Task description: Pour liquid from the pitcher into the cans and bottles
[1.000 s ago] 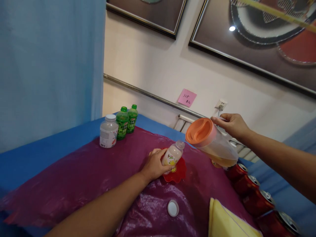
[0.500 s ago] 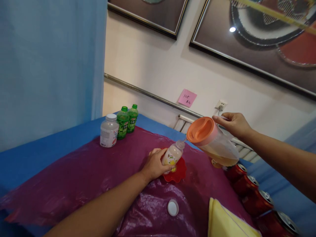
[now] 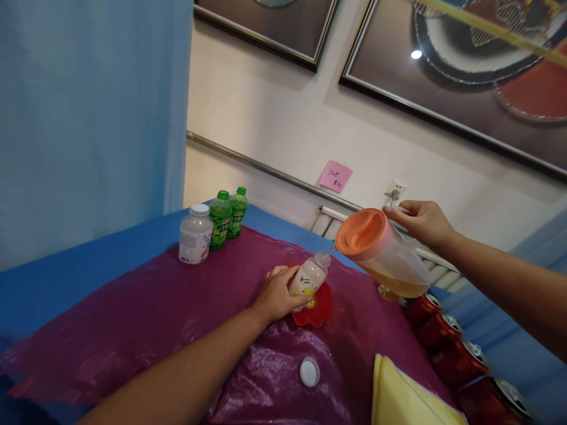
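My left hand (image 3: pixel 277 297) is wrapped round a small uncapped bottle (image 3: pixel 310 276) with a lemon picture, its neck leaning to the right. Beneath it shows a red scalloped dish (image 3: pixel 322 310). My right hand (image 3: pixel 420 221) grips the handle of a clear pitcher (image 3: pixel 392 262) with an orange lid (image 3: pixel 361 232). The pitcher is tipped left, its spout close to the bottle's mouth, and pale yellow liquid lies along its lower side. A thin stream seems to run between spout and mouth. In front lies a white cap (image 3: pixel 309 372) on the purple plastic sheet (image 3: pixel 177 319).
A white-capped jar (image 3: pixel 195 236) and two green bottles (image 3: pixel 220 221) stand at the back left. Several red cans (image 3: pixel 469 357) line the right edge, near a folded yellow cloth (image 3: pixel 411 395). A metal rail (image 3: pixel 266 169) runs along the wall behind; a blue curtain (image 3: pixel 88 106) hangs left.
Almost nothing differs. The pitcher stays tipped at the bottle's mouth, and both hands keep their hold with only a tiny shift.
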A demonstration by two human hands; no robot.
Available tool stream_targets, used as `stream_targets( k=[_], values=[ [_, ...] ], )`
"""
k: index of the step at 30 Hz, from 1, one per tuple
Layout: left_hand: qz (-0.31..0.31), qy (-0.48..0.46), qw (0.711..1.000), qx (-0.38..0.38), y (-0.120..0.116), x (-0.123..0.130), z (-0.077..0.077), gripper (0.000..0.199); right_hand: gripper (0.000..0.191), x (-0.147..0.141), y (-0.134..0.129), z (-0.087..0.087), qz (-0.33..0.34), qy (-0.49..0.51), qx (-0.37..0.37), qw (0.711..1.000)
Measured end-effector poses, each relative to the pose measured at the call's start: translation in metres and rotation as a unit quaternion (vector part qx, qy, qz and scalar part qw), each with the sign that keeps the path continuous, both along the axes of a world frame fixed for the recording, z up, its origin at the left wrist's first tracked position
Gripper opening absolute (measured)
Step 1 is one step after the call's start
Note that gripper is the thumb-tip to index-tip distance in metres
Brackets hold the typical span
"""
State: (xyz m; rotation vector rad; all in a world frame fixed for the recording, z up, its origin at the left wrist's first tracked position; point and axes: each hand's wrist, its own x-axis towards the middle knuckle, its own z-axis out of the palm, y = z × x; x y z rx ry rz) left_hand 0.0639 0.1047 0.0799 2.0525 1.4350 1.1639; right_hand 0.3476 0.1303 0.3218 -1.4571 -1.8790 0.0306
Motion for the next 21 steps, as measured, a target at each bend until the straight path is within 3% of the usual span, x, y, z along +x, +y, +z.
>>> stream_targets(
  k=[21],
  values=[
    [0.0,-0.004,1.0,-0.011,0.0002,0.0,-0.0002,0.075,0.059,-0.0016,-0.0033,0.0035,-0.001,-0.004,0.001,1.0]
  ],
)
